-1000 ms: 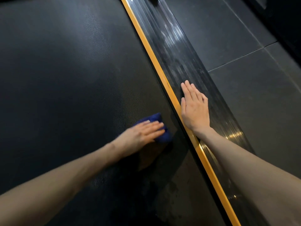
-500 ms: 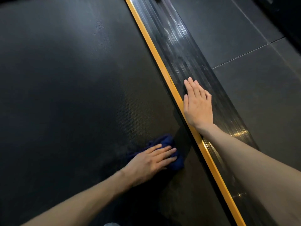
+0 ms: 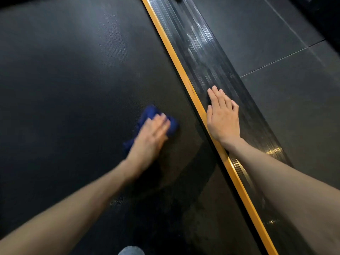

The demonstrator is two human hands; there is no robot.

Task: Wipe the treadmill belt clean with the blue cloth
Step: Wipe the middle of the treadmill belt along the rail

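The person is leaning over the treadmill belt (image 3: 73, 80), a dark, finely textured surface that is filling the left and middle of the view. The left hand (image 3: 150, 137) is lying palm down on the blue cloth (image 3: 149, 111), its fingers stretched out fairly straight and pressing the fabric onto the belt rather than curling round it. The hand is showing blurred, so the exact spread of the fingers is hard to tell. The cloth is sitting bunched under that hand on the right part of the belt, near the belt's right edge yet apart from it, with folds poking out past the fingertips and beside the wrist. The right hand (image 3: 223, 122) is resting flat on the side rail (image 3: 211, 57), a glossy ribbed black strip running diagonally beside the belt. Its fingers are lying straight and close together, pointing up the rail and holding nothing, and the thumb is lying just beside the yellow stripe (image 3: 176, 57) that is separating rail from belt. Both bare forearms are reaching in from the lower corners. Pale smears are catching the light farther up the rail. Dark floor tiles (image 3: 276, 34) are lying to the right of the rail, with a thin seam (image 3: 283, 58) crossing them. A bit of blue-grey fabric (image 3: 131, 251) is peeking in at the bottom edge.
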